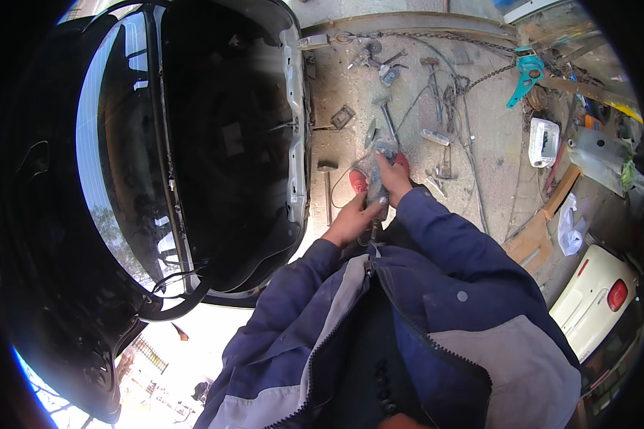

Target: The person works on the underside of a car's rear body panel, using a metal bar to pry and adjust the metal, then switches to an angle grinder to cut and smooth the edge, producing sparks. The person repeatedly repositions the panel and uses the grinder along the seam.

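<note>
In front of my body I hold a dusty grey-green angle grinder (377,184), its thin disc (371,134) pointing left at the far end. My right hand (393,176) wraps round the body near the head. Nearer to me, my left hand (352,220) grips the rear part, where a cord leaves it. My fingers partly cover the tool. Left of it, the bare metal edge (295,143) of a black car's open boot stands apart from the disc. Below the grinder, my red shoes (358,181) show on the concrete floor.
Several hammers, including one hammer (328,191) near the car, lie on the floor among cables (472,157). A chain (436,37) runs across the far side to a teal chain tool (528,71). At right are a white box (544,143) and a cream car panel (592,297).
</note>
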{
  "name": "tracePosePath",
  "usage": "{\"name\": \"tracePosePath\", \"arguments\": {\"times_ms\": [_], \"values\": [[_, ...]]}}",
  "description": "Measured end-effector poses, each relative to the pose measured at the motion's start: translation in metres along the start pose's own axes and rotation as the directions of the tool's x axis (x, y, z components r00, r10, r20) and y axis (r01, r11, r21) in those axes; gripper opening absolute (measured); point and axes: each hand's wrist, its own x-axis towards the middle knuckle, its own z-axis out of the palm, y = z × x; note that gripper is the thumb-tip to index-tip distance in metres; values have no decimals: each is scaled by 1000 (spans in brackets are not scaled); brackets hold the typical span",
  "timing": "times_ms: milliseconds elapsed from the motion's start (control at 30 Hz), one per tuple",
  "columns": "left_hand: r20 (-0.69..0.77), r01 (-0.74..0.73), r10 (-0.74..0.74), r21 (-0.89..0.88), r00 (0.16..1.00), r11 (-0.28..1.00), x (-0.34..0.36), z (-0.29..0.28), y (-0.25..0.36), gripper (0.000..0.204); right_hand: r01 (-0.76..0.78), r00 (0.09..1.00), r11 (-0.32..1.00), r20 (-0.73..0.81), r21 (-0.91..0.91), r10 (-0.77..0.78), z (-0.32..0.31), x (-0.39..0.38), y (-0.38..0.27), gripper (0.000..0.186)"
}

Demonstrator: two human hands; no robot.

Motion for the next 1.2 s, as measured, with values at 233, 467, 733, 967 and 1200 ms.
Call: {"name": "tracePosePath", "arguments": {"times_ms": [233, 467, 733, 967, 1200], "values": [[-85, 49, -80, -317, 993, 947, 13, 33, 10, 40, -51, 998, 999, 41, 12, 51, -3, 8, -7, 61], [-135, 61, -107, -306, 985, 950, 16, 48, 15, 32, -238, 965, 951, 161, 197, 208, -24, 28, -2, 51], [-122, 107, -148, -296, 981, 949, 17, 57, 10, 34, -290, 953, 943, 140, 164, 269, -35, 33, 9, 49], [-118, 132, -165, -249, 979, 959, 19, 59, 10, 38, -310, 945, 929, 171, 201, 278, -42, 33, 13, 49], [-176, 181, -175, 17, 969, 983, 22, 54, -8, 46, -306, 948, 946, 130, 109, 291, -42, 23, 25, 34]]}}
